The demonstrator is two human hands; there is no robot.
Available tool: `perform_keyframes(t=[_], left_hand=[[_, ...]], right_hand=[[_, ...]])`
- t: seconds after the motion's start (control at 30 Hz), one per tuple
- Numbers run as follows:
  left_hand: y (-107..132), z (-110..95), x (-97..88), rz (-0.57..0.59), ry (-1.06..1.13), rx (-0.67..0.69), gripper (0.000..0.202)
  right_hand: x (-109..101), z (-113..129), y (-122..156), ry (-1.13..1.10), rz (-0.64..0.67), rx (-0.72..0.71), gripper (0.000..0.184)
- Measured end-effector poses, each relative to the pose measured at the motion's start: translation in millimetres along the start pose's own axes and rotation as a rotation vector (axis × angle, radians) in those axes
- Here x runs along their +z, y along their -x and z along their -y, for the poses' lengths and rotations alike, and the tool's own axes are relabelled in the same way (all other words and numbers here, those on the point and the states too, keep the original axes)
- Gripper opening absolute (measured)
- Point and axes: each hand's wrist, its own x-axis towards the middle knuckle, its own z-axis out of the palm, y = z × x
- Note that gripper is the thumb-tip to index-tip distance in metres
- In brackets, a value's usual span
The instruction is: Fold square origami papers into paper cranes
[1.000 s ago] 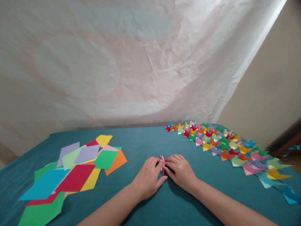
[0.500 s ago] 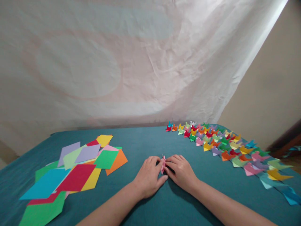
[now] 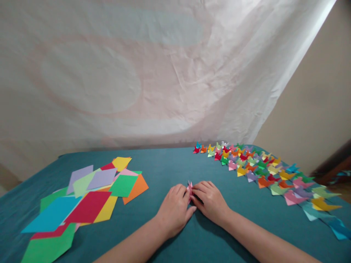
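Note:
A small folded piece of pink paper (image 3: pixel 190 187) stands between my two hands, near the middle of the table. My left hand (image 3: pixel 175 208) grips its left side, with the fingers curled and the thumb lying lower, toward me. From the right, my right hand (image 3: pixel 210 199) pinches the same paper between thumb and fingertips. Much of the folded shape is hidden behind the fingers; narrow pink points stick up at its far end.
Loose coloured paper sheets (image 3: pixel 90 206) lie overlapped on the left of the green-blue tablecloth (image 3: pixel 164 164). Rows of small folded paper birds (image 3: pixel 263 171) stand along the right side. Behind the table hangs a pale cloth (image 3: pixel 153 80).
My left hand has shifted very slightly to the right and down, and more of the pink points shows. The right hand stays almost where it was, and both keep their hold.

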Motion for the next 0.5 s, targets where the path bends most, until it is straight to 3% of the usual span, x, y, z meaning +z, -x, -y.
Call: perform_keyframes(t=[0.17,0.5], left_hand=[[0.7,-1.2,-1.6,-0.003,0.0,-0.011,0.031],[1.4,1.9,-5.7,-0.014,0.086,-0.011,0.024]], right_hand=[[0.4,0.2,-0.6,-0.039,0.002,0.003,0.013],[5.7,0.1,-4.2,-0.15,-0.015,0.157,0.013]])
